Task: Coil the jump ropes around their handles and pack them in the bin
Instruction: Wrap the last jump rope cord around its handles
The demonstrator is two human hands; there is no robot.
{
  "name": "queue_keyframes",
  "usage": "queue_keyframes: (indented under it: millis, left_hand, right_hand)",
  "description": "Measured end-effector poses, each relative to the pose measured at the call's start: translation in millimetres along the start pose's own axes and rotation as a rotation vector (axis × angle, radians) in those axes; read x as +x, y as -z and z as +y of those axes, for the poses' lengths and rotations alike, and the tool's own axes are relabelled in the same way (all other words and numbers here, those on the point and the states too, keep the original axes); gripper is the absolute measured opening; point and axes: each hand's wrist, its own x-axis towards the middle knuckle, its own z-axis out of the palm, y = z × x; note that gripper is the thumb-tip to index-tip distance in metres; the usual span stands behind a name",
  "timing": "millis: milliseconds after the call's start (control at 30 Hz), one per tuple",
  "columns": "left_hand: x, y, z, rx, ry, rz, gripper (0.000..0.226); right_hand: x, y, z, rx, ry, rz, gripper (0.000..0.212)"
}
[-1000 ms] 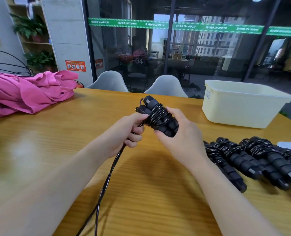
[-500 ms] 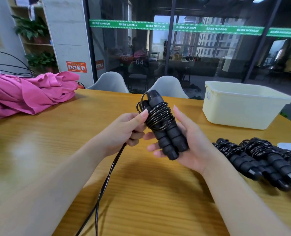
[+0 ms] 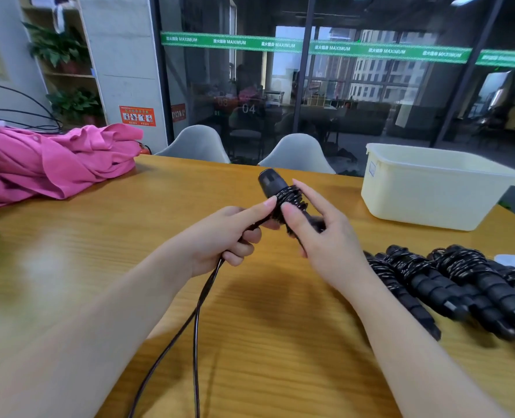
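Both hands work one jump rope: my right hand (image 3: 325,236) grips the wrapped handles (image 3: 275,191), my left hand (image 3: 229,233) pinches the loose cord (image 3: 197,321).

Green band (image 3: 310,46) across glass partition (image 3: 325,101): "MAXIMUM", repeated. Glass also marked "04" (image 3: 248,108). Orange wall sign (image 3: 137,116) illegible.

An office: glass partition wall (image 3: 340,95), wooden meeting table (image 3: 99,236), shell chairs (image 3: 295,152), plant shelves (image 3: 66,70).
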Motion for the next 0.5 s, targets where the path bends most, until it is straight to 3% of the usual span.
queue_keyframes:
  millis: [67, 133, 233, 367, 500]
  left_hand:
    - [0, 0, 1, -0.029, 0.026, -0.003, 0.069]
    - [0, 1, 0, -0.043, 0.033, 0.035, 0.054]
    - [4, 2, -5, -0.045, -0.011, 0.086, 0.04]
    - [3, 6, -5, -0.099, -0.107, 0.118, 0.037]
    - [1, 8, -3, -0.144, -0.175, 0.062, 0.038]
  right_hand:
    - [-2, 0, 7, -0.35, 0.131, 0.023, 0.056]
    - [-3, -2, 14, -0.632, 0.193, 0.012, 0.068]
    - [-4, -5, 15, -0.721, 0.179, -0.006, 0.075]
    - [-3, -1, 7, -0.364, 0.045, -0.01, 0.083]
    - [3, 13, -5, 0.175, -0.232, -0.153, 0.056]
